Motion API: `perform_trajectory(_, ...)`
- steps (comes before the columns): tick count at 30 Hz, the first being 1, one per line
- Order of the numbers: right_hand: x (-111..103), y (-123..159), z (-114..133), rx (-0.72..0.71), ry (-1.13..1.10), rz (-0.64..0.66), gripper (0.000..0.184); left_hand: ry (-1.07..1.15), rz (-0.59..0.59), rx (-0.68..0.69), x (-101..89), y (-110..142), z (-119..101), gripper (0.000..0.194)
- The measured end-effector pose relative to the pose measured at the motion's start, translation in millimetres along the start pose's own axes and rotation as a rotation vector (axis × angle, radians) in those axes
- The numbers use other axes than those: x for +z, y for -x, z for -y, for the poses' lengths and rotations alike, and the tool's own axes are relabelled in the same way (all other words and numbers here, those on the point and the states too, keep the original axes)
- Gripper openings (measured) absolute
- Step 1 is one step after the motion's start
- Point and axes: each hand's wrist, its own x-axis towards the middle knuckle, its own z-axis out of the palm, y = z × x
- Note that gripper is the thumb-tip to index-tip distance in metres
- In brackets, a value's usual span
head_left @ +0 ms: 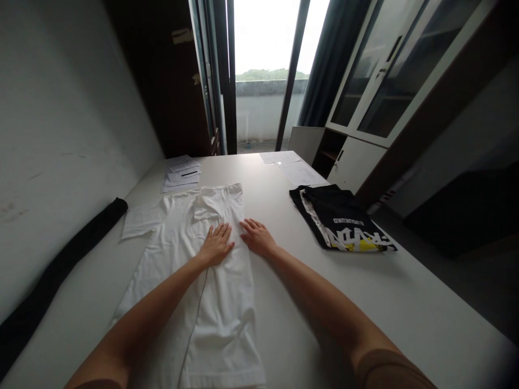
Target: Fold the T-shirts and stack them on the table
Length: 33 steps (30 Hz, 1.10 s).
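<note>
A white T-shirt [225, 324] lies on the table with its right side folded inward over the body. One sleeve reaches out to the left, and the other is tucked back near the top. My left hand [217, 246] rests flat on the folded part, fingers stretched out. Along the shirt's right folded edge lies my right hand [257, 236], palm down with its fingers extended, the tips at the fabric's edge. Neither hand grips anything. My left forearm covers part of the shirt's lower left.
Folded black clothing [344, 216] with white and yellow print lies at the right of the white table [292, 302]. Papers [182, 172] sit at the far left, more sheets [298, 168] at the far right. A long black object [68, 259] runs along the left wall.
</note>
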Motion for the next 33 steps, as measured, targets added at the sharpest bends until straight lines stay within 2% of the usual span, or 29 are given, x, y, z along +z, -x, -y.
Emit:
perform_trajectory(6,10.6,-25.7,-7.1,0.069,0.091,0.116,0.056,0.055,0.045,0.028,-15.8,74.9,-13.4,0.066)
perform_trajectory(9,12.3,-36.3,-10.9,0.075,0.097,0.121,0.064,0.103,0.047,0.054,-27.7,100.5,-0.8,0.064)
perform_trajectory(10,13.1,-39.5,-12.3,0.085,0.099,0.121,0.066,0.132,0.07,0.067,-33.9,106.9,11.2,0.064)
perform_trajectory(12,15.1,-44.7,-14.4,0.116,0.106,0.126,0.07,0.206,0.134,0.064,-48.0,117.7,48.7,0.062)
perform_trajectory(13,16.2,-46.8,-15.0,0.132,0.109,0.128,0.072,0.247,0.158,-0.004,-54.5,122.9,73.0,0.06)
perform_trajectory(14,17.4,-48.3,-15.4,0.143,0.111,0.128,0.073,0.281,0.124,-0.136,-59.7,128.4,99.5,0.056)
perform_trajectory(15,18.6,-49.5,-15.6,0.15,0.114,0.127,0.074,0.307,0.038,-0.297,-63.0,134.3,126.6,0.053)
perform_trajectory(16,19.5,-50.2,-15.7,0.152,0.116,0.126,0.074,0.317,-0.099,-0.453,-64.5,140.6,152.8,0.052)
perform_trajectory(18,20.8,-50.5,-15.6,0.15,0.117,0.126,0.073,0.288,-0.315,-0.652,-63.1,152.8,196.9,0.047)
perform_trajectory(21,20.9,-49.0,-14.9,0.148,0.114,0.125,0.074,0.184,-0.436,-0.867,-56.7,162.4,234.0,0.04)
perform_trajectory(24,20.0,-46.6,-13.9,0.143,0.111,0.095,0.07,0.039,-0.404,-0.911,-52.7,154.5,241.7,0.043)
perform_trajectory(27,19.1,-44.9,-13.5,0.129,0.1,0.043,0.063,-0.089,-0.343,-0.864,-52.6,136.2,235.1,0.064)
perform_trajectory(29,18.2,-44.5,-13.7,0.117,0.088,0.016,0.061,-0.121,-0.308,-0.875,-54.0,123.9,227.8,0.072)
perform_trajectory(33,15.9,-43.9,-14.4,0.117,0.064,0.004,0.058,-0.009,-0.28,-0.824,-58.1,104.5,215.7,0.058)
